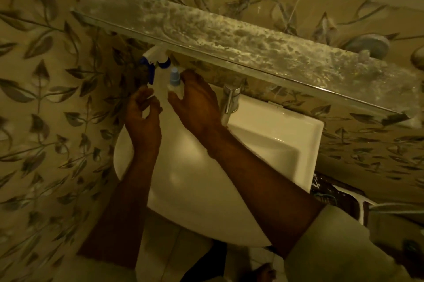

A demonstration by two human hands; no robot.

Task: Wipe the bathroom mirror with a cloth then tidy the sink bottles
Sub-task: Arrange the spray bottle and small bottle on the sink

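A small clear bottle with a pale blue cap [174, 80] stands at the back left of the white sink [286, 134]. My right hand [197, 102] is wrapped around its body, thumb in front and fingers behind. Just left of it stands a spray bottle with a white and blue trigger head [156, 63], partly tucked under the glass shelf. My left hand [143, 114] hovers beside the two bottles with curled, parted fingers and holds nothing. No cloth or mirror is in view.
A stained glass shelf [241, 43] juts out from the leaf-patterned tiled wall above the sink. A chrome tap [230, 100] stands right of my right hand. Dark items lie at the right edge below the sink. My bare foot shows on the floor.
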